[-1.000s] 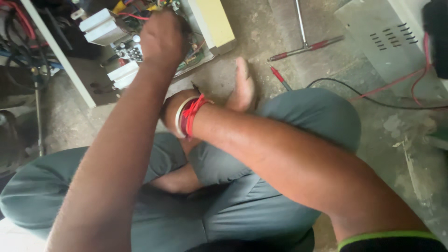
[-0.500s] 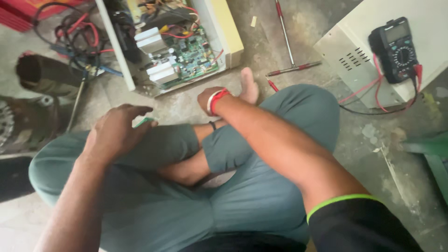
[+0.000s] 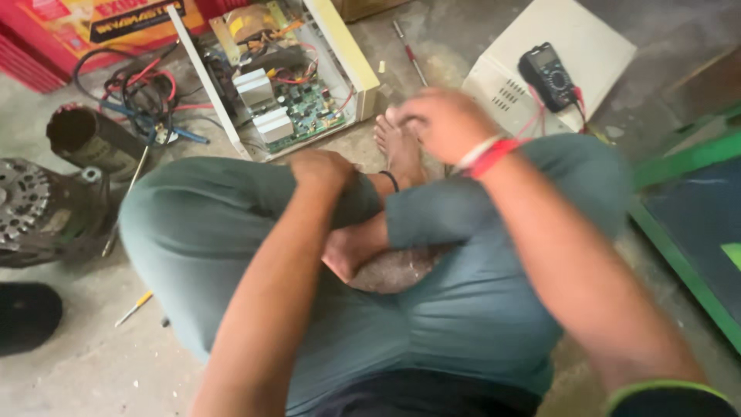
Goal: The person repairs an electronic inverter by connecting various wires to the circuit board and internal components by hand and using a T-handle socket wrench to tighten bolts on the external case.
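Head view: the left hand rests closed and empty on the grey-green trousered knee, bracing the cross-legged seat. The right hand, blurred, hovers curled above the bare foot; its grip is unclear. The opened cream metal case with green circuit board lies just ahead.

left hand on knee, right hand raised, fingers curled
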